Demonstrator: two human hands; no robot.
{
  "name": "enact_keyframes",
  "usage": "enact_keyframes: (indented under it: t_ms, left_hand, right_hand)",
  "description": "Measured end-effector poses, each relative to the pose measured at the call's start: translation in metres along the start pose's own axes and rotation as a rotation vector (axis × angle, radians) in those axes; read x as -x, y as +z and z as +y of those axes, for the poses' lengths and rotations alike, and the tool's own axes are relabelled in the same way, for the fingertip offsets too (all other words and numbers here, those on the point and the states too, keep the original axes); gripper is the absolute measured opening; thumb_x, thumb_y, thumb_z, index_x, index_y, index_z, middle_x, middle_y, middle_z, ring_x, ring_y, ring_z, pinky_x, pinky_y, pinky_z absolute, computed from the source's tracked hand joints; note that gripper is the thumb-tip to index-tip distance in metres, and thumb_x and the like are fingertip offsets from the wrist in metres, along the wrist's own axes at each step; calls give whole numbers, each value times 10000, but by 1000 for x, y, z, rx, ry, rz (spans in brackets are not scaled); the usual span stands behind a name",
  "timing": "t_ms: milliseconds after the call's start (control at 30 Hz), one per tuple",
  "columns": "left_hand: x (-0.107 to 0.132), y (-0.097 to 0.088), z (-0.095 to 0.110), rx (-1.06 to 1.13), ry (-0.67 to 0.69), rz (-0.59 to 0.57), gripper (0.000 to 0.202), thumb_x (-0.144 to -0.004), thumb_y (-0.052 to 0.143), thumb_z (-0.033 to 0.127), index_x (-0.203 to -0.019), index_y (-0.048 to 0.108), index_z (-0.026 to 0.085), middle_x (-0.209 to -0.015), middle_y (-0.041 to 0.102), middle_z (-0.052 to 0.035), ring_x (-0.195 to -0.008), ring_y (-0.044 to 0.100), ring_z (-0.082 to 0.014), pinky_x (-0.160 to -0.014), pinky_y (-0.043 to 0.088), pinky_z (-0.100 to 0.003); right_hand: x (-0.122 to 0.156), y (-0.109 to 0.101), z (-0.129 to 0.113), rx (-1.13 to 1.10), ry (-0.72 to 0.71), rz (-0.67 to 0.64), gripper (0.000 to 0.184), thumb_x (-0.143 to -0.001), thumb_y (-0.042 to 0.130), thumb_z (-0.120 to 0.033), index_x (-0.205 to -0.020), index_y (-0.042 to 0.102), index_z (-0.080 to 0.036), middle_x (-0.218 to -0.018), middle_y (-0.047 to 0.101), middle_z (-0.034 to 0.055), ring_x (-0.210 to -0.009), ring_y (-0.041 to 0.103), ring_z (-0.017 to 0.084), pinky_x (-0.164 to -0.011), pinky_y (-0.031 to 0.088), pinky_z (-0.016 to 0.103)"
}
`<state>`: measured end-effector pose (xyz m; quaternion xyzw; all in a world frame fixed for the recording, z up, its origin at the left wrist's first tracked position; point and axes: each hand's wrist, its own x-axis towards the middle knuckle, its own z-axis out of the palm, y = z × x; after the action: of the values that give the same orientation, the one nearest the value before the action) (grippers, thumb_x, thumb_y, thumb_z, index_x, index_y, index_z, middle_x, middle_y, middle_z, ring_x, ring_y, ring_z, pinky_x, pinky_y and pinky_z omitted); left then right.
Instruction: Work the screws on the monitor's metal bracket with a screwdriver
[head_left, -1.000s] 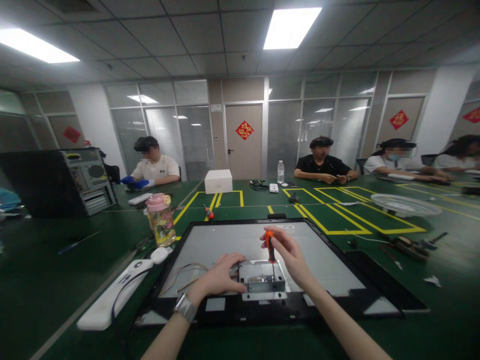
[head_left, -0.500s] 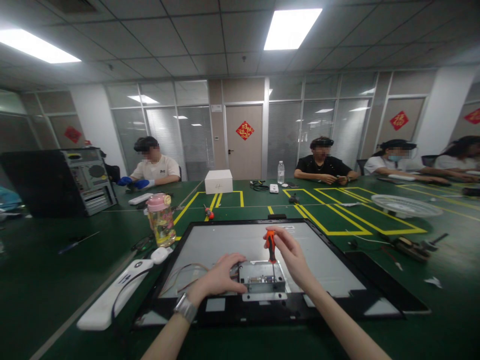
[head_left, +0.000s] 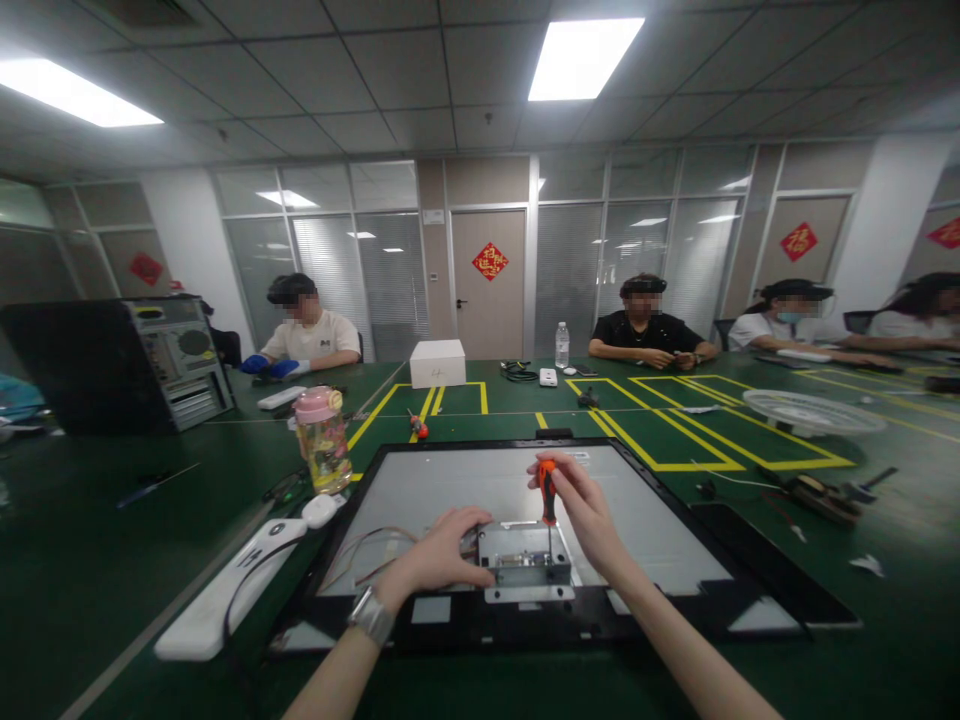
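Observation:
In my right hand (head_left: 581, 505) is an orange and black screwdriver (head_left: 548, 494), gripped by the handle and pointing nearly straight down. Its tip reaches the right part of a metal bracket box (head_left: 517, 545); whether it sits in a screw cannot be made out. My left hand (head_left: 448, 550) grips the left end of this box, thumb at the front and fingers behind. The box rests on the grey back of a flat display panel (head_left: 637, 530) with a black frame. Thin wires (head_left: 375, 540) run left from the box, partly hidden by my left hand.
Left of the panel lie a white power strip (head_left: 232, 590) and a pink-lidded bottle (head_left: 322, 440). A computer case (head_left: 112, 365) stands at far left. Behind are a white box (head_left: 437, 363) and a red-handled tool (head_left: 418, 427). Several people sit across the green table.
The screwdriver's handle has shifted slightly to the right and stands a little differently in my right fingers. My left hand and the metal box stay in place.

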<state>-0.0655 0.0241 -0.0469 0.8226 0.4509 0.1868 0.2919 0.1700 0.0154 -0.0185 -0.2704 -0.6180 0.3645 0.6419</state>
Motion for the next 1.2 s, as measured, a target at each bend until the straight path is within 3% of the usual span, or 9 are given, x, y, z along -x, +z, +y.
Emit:
enact_keyframes:
  t_ms: [433,667,867,1067,1200]
  left_hand:
    - [-1,0,-2,13,-2,-9,774,-582,808,343,-1292,526,220,-1390,474,-82,-1304,379,-300,-1121,261,-403]
    - [-1,0,1,3,-8,-3,758,-586,802,327,-1284,530,208,-1391,474,-88,-1302,384,-295,-1125,249,-397]
    - [0,-1,3,5,8,5,757,-574,814,322,-1271,540,205,-1357,503,-75,-1275,408,-287,-1110,274,-381]
    - [1,-2,7,-5,9,3,732,-584,807,320,-1258,548,204,-1347,516,-78,-1265,424,-284,-1106,277,-381]
    - [1,-3,10,-1,-13,-9,737,-588,802,312,-1269,541,206,-1365,506,-85,-1299,396,-290,-1132,233,-400]
  right_hand:
    - [-3,-4,9,-157,123,94,244,-718,769,-404,-854,687,-219,-717,635,6,-683,571,161,-624,448,271]
    - [-4,1,-4,-390,217,-15,265,-770,706,-469,-889,678,-234,-815,661,19,-737,609,165,-686,457,287]
    - [-3,1,-5,-313,188,-16,250,-696,782,-427,-798,670,-228,-790,612,1,-763,574,169,-787,462,324]
    - [-2,2,-7,-379,197,-122,258,-834,627,-474,-948,641,-244,-747,616,17,-716,582,181,-731,479,341]
    - [-3,1,-3,-318,171,-60,238,-760,717,-455,-856,656,-246,-831,621,19,-787,581,185,-829,477,370]
